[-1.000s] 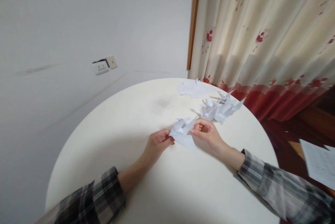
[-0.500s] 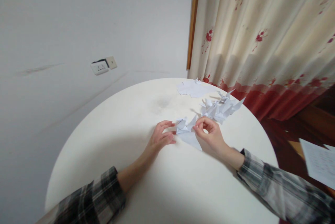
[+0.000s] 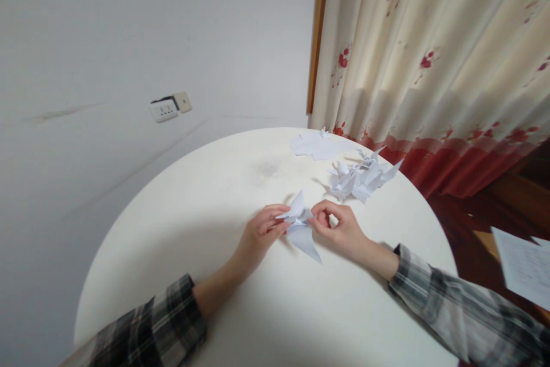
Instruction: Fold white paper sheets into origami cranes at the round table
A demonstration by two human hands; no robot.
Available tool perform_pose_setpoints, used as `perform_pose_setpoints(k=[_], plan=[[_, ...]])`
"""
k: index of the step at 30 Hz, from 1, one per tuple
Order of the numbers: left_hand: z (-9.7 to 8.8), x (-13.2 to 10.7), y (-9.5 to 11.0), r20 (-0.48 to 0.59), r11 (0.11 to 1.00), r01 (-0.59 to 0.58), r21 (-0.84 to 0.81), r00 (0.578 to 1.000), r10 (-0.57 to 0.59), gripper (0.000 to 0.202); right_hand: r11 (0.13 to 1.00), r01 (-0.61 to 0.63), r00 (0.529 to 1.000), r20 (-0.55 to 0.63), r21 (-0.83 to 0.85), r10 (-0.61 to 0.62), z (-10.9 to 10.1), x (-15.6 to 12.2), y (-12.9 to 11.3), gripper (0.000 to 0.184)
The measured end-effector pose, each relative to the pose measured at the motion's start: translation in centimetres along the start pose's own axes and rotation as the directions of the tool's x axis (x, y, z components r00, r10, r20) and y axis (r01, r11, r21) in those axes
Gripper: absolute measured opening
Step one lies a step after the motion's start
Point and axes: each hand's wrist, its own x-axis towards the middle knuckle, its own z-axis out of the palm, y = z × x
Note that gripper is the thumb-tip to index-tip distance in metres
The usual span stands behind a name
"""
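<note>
No readable text anywhere; the printing on the sheet (image 3: 522,267) at right is too small.

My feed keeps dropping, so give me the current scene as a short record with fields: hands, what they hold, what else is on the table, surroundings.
left hand: left hand pinches the left side of the folded paper piece
right hand: right hand pinches its right side, fingers curled
paper state: white, creased, one point up and one point down toward the person, held just above the round white table
table, far right: pile of folded paper shapes; flat paper sheets behind it
surroundings: wall socket, floral curtain, printed sheet off the table at right
</note>
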Motion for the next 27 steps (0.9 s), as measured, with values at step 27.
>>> perform_pose_setpoints(k=[27], plan=[[0.25,-0.21,0.2,-0.036,0.967,0.073,-0.243,0.996,-0.084,0.022,0.996,0.053,0.995,-0.077,-0.069,-0.059,-0.37,-0.07,0.24,0.018]])
